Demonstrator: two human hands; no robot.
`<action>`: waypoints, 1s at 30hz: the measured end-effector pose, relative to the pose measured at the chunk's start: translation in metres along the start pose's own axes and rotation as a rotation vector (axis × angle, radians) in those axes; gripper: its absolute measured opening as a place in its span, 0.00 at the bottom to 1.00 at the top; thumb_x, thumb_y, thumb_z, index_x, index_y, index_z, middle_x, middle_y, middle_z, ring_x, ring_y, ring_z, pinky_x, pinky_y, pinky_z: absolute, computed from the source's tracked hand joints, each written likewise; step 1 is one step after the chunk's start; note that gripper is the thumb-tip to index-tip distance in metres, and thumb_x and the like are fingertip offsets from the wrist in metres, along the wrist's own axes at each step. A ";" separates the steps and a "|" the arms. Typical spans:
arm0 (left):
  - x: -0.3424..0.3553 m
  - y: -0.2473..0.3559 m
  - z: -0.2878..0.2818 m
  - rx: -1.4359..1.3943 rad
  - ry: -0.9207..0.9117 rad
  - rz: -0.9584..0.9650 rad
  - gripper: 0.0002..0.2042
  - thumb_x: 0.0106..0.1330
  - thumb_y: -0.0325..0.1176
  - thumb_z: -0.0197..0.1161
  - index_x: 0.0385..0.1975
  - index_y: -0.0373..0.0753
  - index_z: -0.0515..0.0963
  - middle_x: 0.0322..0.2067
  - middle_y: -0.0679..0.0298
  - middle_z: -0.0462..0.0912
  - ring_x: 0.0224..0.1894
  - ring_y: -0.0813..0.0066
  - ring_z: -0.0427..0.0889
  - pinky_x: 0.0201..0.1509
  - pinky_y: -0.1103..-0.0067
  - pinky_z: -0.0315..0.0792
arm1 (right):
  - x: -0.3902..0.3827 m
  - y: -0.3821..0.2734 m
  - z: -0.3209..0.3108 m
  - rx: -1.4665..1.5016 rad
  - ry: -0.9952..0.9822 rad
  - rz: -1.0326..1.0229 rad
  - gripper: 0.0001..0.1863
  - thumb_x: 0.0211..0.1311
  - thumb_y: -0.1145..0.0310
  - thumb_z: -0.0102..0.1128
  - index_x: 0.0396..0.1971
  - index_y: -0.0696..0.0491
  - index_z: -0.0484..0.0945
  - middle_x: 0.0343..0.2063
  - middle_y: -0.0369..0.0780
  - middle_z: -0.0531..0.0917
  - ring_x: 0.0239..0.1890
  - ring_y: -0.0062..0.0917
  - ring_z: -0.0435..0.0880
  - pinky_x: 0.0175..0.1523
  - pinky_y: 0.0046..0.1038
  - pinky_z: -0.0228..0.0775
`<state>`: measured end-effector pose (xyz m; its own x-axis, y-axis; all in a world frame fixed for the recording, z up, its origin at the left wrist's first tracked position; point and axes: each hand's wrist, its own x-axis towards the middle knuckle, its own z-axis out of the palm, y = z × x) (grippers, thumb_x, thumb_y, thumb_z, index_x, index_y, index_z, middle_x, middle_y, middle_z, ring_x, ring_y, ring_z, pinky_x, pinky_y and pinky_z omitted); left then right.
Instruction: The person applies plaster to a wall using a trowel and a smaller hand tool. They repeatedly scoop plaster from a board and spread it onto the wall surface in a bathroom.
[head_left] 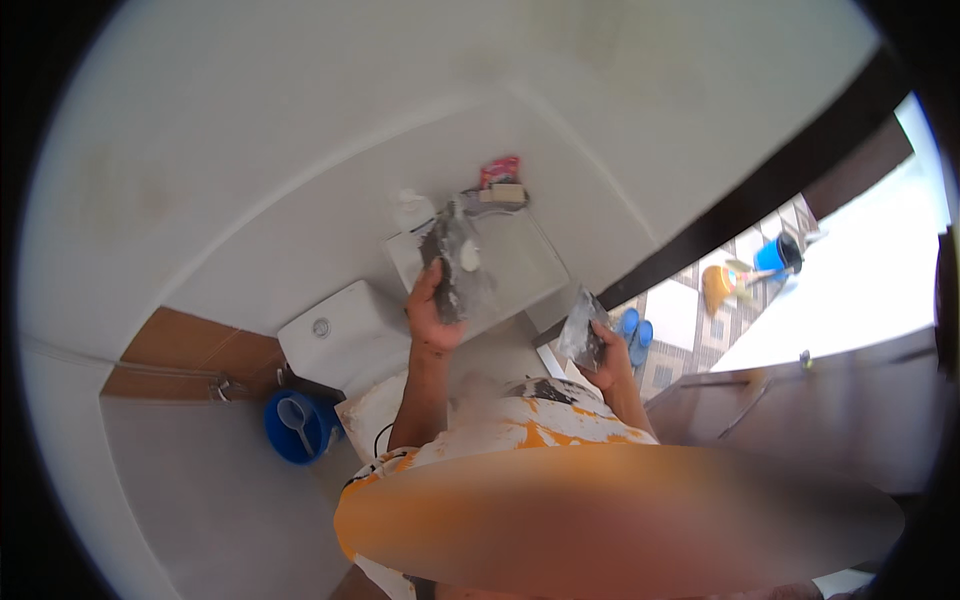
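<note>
My left hand [432, 322] is wrapped round the lower end of a plastering trowel [455, 285], a flat grey metal blade smeared with white paste. A pale lump of putty [470, 256] sticks to that blade. It is held over a white washbasin [535, 262] against the wall. To the right and lower, my right hand [610, 362] grips a second flat metal trowel [578, 332], also streaked white. The two blades are apart from each other. Part of the right trowel's grip is hidden by my fingers.
A pink packet [499, 171] and a beige block [506, 193] lie behind the basin. To the left stand a toilet tank [345, 332] and a blue bucket [283, 440] with a dipper [294, 415]. Through the doorway are blue slippers [641, 335], a broom [716, 288] and another bucket [770, 257].
</note>
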<state>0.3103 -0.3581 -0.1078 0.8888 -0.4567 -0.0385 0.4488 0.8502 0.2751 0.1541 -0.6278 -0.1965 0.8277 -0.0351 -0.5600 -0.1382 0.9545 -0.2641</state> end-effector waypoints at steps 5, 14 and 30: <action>0.008 0.017 -0.013 -0.029 0.061 -0.133 0.17 0.71 0.35 0.61 0.56 0.38 0.76 0.44 0.62 0.85 0.44 0.68 0.86 0.49 0.69 0.83 | 0.027 0.035 -0.002 -0.120 0.076 0.038 0.18 0.71 0.69 0.55 0.58 0.55 0.74 0.51 0.44 0.83 0.55 0.39 0.83 0.65 0.47 0.73; 0.002 0.012 -0.027 0.011 0.131 -0.253 0.14 0.70 0.36 0.64 0.51 0.41 0.76 0.42 0.66 0.83 0.45 0.73 0.85 0.48 0.72 0.81 | 0.038 0.048 -0.030 -0.078 0.112 0.118 0.17 0.68 0.71 0.55 0.55 0.55 0.76 0.50 0.44 0.84 0.54 0.38 0.83 0.63 0.44 0.74; -0.018 0.045 -0.054 0.008 0.070 -0.040 0.20 0.73 0.37 0.58 0.62 0.38 0.72 0.54 0.60 0.82 0.55 0.64 0.82 0.59 0.65 0.77 | 0.044 0.050 0.026 -0.186 0.089 0.055 0.18 0.70 0.68 0.56 0.57 0.56 0.76 0.50 0.45 0.84 0.51 0.40 0.85 0.61 0.46 0.76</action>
<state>0.3193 -0.2972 -0.1463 0.8745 -0.4709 -0.1163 0.4837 0.8293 0.2797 0.1975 -0.5739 -0.2143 0.7661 -0.0186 -0.6424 -0.2867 0.8847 -0.3676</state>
